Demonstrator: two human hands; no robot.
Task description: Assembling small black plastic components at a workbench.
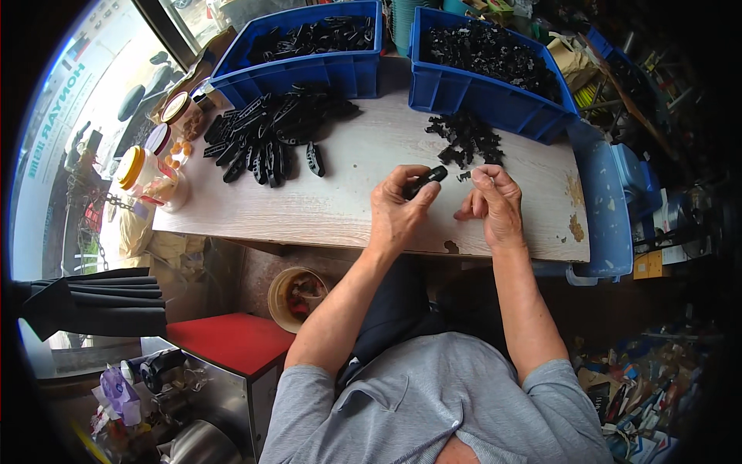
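Over the bench (348, 209), the left hand (398, 213) pinched a black plastic clip (426, 179), likely light and stiff, by its end. The right hand (495, 205), fingers narrow, perhaps held a tiny piece. Beyond lay loose clips (270, 131).

Both forearms come up from six o'clock toward the centre. The left hand (398, 209) is curled, fingers pinched closed. The right hand (493, 205), at its three o'clock, has thumb and forefinger pressed together.
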